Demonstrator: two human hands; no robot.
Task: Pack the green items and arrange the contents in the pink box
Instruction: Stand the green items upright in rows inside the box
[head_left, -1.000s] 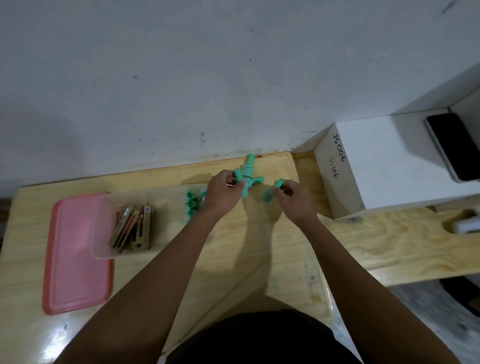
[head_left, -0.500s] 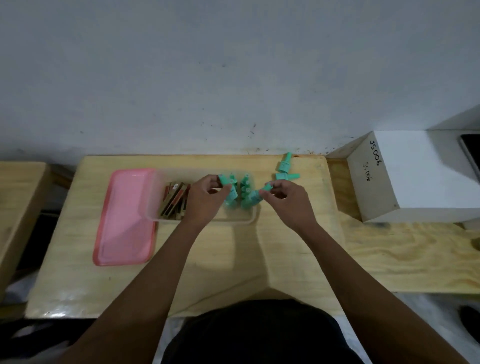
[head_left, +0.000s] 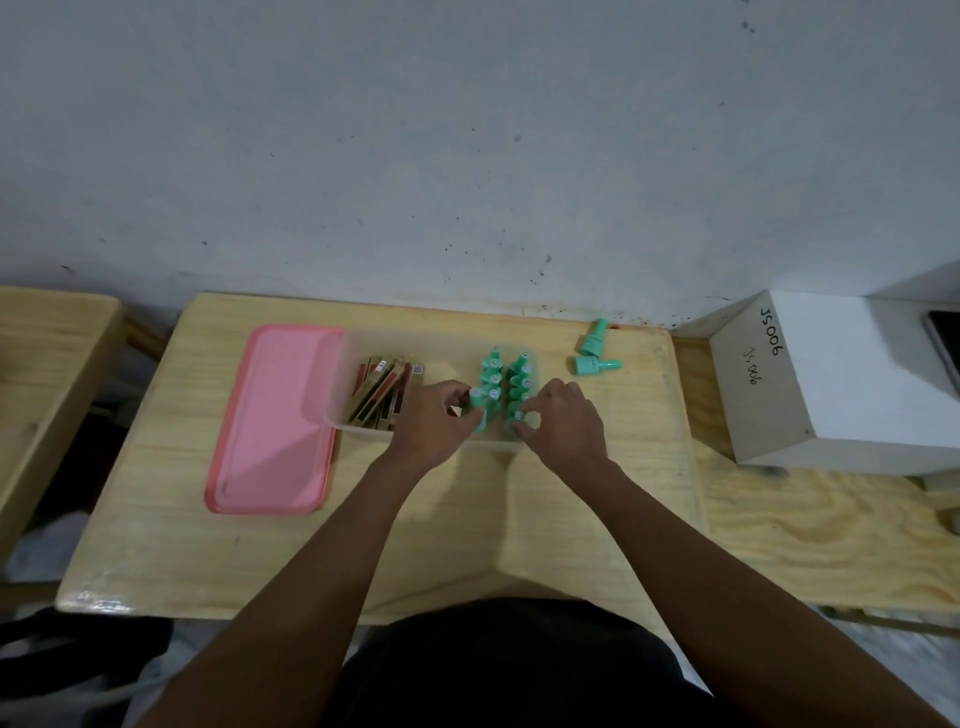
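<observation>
Your left hand (head_left: 434, 418) pinches a green bottle (head_left: 479, 420) and your right hand (head_left: 563, 423) pinches a second bottle (head_left: 515, 417), at the near ends of two rows in the box (head_left: 358, 430) — set both upright, snug against their rows. Two loose bottles (head_left: 597, 365) lie on the table (head_left: 467, 519) past its right end — open room there.

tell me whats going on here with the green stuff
A person is packing small green bottles upright into a clear box, in two rows. The left hand holds the left row's front bottle and the right hand pinches the right row's front bottle. Two loose bottles lie on the table beyond the box. The pink lid lies beside it.
</observation>
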